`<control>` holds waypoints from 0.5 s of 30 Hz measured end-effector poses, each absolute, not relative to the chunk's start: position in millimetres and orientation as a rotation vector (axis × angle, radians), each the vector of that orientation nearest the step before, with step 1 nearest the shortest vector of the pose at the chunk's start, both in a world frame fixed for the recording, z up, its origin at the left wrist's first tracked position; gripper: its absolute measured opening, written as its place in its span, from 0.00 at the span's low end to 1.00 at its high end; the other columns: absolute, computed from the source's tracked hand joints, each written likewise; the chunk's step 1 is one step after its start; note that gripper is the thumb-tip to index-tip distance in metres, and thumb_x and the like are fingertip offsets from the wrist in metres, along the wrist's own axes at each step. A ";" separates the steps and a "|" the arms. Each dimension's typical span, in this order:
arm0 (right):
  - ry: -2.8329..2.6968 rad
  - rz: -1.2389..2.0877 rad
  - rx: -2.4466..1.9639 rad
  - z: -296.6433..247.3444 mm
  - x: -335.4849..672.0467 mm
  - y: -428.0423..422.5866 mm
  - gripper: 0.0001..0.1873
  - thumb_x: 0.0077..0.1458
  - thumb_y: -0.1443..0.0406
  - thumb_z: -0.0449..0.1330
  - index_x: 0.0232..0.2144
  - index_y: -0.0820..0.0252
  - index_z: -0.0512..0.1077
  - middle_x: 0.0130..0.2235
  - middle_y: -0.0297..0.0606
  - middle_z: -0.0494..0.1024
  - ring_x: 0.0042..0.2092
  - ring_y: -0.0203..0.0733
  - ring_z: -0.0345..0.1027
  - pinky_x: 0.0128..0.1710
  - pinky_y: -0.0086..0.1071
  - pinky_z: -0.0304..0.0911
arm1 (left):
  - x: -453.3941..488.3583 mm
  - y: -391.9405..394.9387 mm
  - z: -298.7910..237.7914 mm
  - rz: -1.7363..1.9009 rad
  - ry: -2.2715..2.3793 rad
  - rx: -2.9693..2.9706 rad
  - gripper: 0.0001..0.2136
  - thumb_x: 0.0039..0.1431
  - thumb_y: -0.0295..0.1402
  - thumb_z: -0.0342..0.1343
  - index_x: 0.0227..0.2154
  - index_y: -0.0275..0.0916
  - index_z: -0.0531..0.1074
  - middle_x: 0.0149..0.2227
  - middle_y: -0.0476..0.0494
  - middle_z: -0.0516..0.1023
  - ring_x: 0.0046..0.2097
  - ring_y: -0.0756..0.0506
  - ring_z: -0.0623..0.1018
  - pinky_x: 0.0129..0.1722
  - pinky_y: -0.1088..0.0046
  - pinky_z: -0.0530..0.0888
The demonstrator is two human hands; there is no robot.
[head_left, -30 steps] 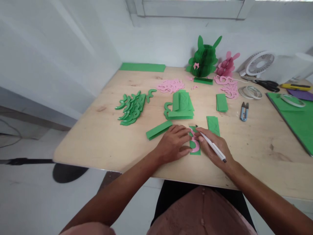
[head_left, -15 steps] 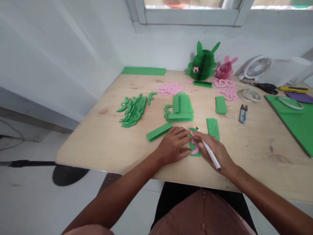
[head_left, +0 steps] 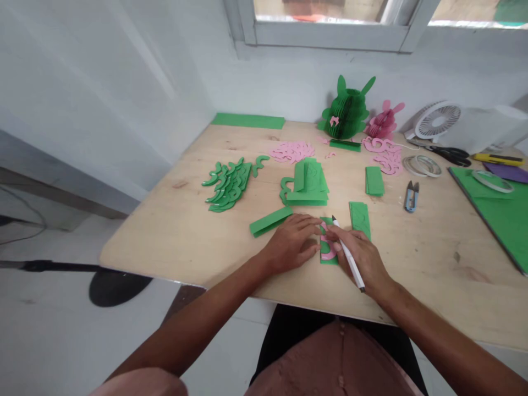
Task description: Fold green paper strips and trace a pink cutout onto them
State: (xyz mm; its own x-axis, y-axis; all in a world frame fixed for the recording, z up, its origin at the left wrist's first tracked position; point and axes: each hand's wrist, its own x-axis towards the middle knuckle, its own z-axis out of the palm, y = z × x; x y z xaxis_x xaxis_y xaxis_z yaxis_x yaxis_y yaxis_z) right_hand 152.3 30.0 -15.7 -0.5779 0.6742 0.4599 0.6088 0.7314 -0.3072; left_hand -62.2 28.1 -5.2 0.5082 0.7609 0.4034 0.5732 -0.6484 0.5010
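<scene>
A curved pink paper cutout [head_left: 329,255] lies on a small green paper strip [head_left: 325,262] near the table's front edge. My left hand [head_left: 292,245] rests flat with its fingers stretched out, the fingertips at the strip's left edge. In my right hand [head_left: 363,257] a white pen [head_left: 352,262] is held slantwise, its dark tip pointing up and away from the paper. The fingertips of that hand touch the pink cutout and hide part of it. A folded green strip [head_left: 271,221] lies left of my left hand, and a green paper piece [head_left: 360,219] just beyond my right.
Behind my hands lies a stack of green papers [head_left: 309,181], with green cutouts [head_left: 229,184] to its left. Pink cutouts [head_left: 292,151], blue snips [head_left: 411,196], tape rolls [head_left: 421,165] and black scissors [head_left: 451,154] lie farther back. A green paper figure [head_left: 350,113] stands by the wall.
The view has shifted slightly. My right fingers have moved a little on the pink cutout, and the left fingertips have drawn slightly back from it. The pen stays in my right hand.
</scene>
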 end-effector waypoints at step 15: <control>-2.326 0.241 -1.021 -16.4 152.2 28.9 0.17 0.64 0.63 0.51 0.54 0.54 0.65 0.43 0.37 0.81 0.42 0.42 0.75 0.42 0.38 0.68 | -29.7 -63.6 -5.7 0.917 1.317 2.596 0.10 0.60 0.27 0.49 0.41 0.35 0.73 0.50 0.38 0.76 0.50 0.40 0.73 0.51 0.59 0.70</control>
State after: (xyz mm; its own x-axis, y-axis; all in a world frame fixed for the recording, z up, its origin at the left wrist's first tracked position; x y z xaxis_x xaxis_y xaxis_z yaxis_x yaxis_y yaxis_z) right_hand 152.2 28.9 -16.4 -0.5377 0.7204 0.4381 0.6150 0.6906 -0.3807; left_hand -29.7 -63.6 -5.7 0.4482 0.7596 0.4713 0.7056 -0.6243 0.3352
